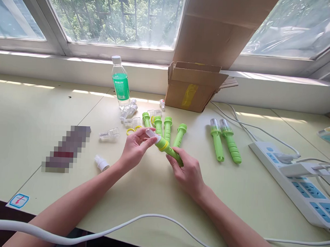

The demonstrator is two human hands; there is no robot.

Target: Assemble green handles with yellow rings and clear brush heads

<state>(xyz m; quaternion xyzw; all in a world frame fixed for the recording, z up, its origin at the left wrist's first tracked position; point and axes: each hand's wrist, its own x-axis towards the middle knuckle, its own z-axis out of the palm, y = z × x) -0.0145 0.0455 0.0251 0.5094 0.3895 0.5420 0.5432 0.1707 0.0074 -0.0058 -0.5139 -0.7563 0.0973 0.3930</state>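
Note:
My right hand (187, 171) is wrapped round a green plastic handle (169, 150), which tilts up to the left. At its upper end, the fingers of my left hand (135, 147) pinch a clear ribbed cap (151, 133) with a white base, lined up with the handle's threaded end. A yellow ring (162, 144) sits around the handle just below the white base. Behind my hands lie several loose green handles (168, 125) with threaded ends. Yellow rings (130, 131) and clear caps (109, 134) lie near my left hand. A white-based piece (101, 163) rests beside my left forearm.
Two green handles with clear caps (215, 138) lie apart on the right. Beyond them is a white power strip (291, 180) with cables. A bottle (120, 83) and an opened cardboard box (194, 88) stand by the window. A white cable (139, 217) crosses the front edge.

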